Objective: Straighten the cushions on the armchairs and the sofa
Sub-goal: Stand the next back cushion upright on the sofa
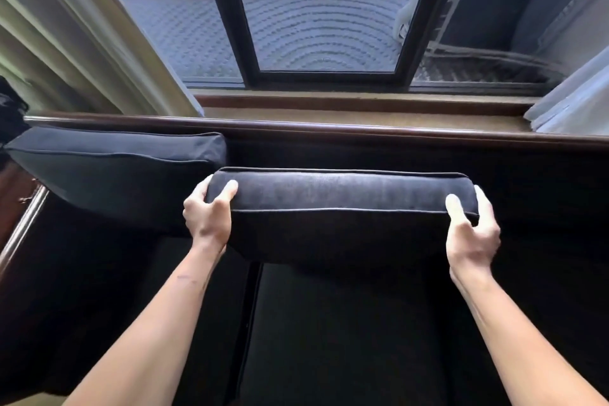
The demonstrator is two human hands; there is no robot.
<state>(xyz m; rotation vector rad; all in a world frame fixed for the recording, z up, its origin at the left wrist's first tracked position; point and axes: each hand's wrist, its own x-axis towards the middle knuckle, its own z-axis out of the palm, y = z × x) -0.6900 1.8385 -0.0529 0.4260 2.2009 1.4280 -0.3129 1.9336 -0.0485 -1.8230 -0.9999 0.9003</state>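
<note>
Head cam view, looking down at a dark sofa (329,339). Main thing is the dark back cushion (342,204) with light piping, held up by both ends over the seat, a bit in front of the sofa's wooden back rail (395,133), roughly level. Left hand (207,214) wraps the left end, thumb on top and fingers curled round the side. Right hand (471,227) does the same on the right end, thumb pressed into the top edge, so both are clamped on it. Just to the left, a second matching cushion (115,171) leans against the backrest, tilted, its near corner close to the held one; can't tell if they touch. Behind the sofa there's a windowsill (362,109), a dark-framed window (323,10), and pale curtains (82,26) hanging at both sides.
</note>
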